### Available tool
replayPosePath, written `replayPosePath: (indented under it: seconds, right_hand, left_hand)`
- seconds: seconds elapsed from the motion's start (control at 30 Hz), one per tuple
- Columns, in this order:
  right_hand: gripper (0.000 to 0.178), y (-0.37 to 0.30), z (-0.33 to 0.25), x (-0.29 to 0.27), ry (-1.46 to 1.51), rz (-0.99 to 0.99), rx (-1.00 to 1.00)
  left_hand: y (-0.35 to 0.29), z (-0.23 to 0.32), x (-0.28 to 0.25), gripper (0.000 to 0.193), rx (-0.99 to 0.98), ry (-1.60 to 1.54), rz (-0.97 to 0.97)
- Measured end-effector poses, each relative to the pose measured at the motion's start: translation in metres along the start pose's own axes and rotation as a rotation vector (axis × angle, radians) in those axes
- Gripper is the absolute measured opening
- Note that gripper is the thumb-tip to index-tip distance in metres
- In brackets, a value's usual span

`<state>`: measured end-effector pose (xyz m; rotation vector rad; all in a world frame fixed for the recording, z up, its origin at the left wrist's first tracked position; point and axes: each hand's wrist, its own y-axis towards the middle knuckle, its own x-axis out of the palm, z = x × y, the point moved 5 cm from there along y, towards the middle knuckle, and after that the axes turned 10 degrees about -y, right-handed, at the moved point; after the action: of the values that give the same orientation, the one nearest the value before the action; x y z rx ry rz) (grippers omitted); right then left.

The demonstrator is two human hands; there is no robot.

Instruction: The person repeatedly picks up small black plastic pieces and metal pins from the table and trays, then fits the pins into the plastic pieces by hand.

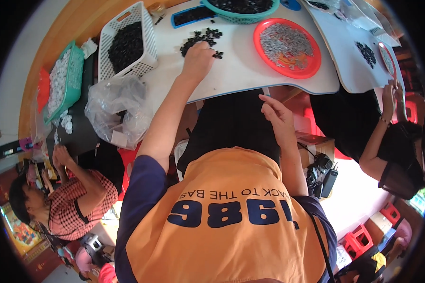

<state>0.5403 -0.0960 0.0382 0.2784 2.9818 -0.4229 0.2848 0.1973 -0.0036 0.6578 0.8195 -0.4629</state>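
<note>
My left hand point(199, 60) reaches over the white table, its bent fingers down in a loose pile of small black parts point(208, 37). The fingertips are closed together at the pile's near edge, and what they pinch is hidden. Over my lap, just off the table's front edge, my right hand point(279, 115) hangs with its fingers loosely bent and apart. No object shows in it. To the right of the pile stands a round red tray point(259, 47) of many small silvery-grey pieces.
A white perforated basket point(150, 33) of black parts stands left, beside a clear plastic bag point(115, 104). Behind are a blue tray point(175, 21) and a teal basket point(241, 19). A green basket point(75, 85) holds white pieces. Co-workers sit on both sides.
</note>
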Motion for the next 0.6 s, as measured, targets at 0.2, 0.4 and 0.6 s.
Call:
replayPosePath:
  seconds: [0.2,0.4,0.6]
  right_hand:
    - [0.038,0.011,0.035,-0.115,0.035,0.057,0.18]
    - [0.037,0.051,0.037,-0.18,-0.061,0.11,-0.07]
    - [0.02,0.12,-0.02,-0.22,-0.745,0.376,-0.371]
  left_hand:
    - [0.05,0.053,0.068,0.002,0.073,0.014,-0.021]
    - [0.056,0.075,0.079,0.016,-0.002,0.013,-0.118]
    - [0.04,0.138,0.041,0.016,0.025,-0.136,0.135]
